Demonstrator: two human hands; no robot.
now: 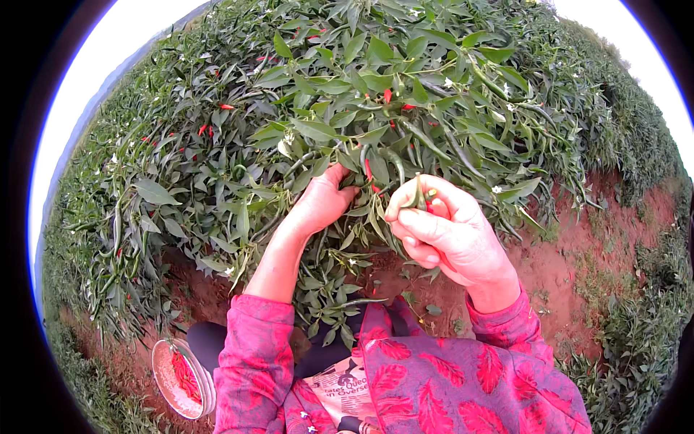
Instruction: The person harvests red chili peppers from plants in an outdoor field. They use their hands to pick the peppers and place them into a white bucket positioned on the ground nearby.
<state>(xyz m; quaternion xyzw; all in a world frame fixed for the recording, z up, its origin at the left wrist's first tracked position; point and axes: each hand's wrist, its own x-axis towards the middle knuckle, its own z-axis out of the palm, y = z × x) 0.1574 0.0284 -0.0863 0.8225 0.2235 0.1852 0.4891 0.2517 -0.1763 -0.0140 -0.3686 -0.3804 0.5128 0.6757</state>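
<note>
A chili pepper plant (325, 130) with long green peppers, white flowers and some red peppers fills the space before me. My left hand (325, 200) reaches into its foliage; leaves cover its fingertips, so what they touch is hidden. To the right, my right hand (447, 230) is raised in front of the plant, its thumb and forefinger closed about a green leaf (417, 196). Bits of red chili pepper (430, 206) show between its curled fingers. Between the two hands, a slim red pepper (368, 170) hangs among the leaves.
A round bowl-like container (165, 374) holding red peppers stands at lower left, beside my dark-clad leg (207, 343). Reddish bare soil (547, 271) lies at the right. More pepper plants (602, 103) extend along both sides. A low leafy branch (331, 304) hangs between my forearms.
</note>
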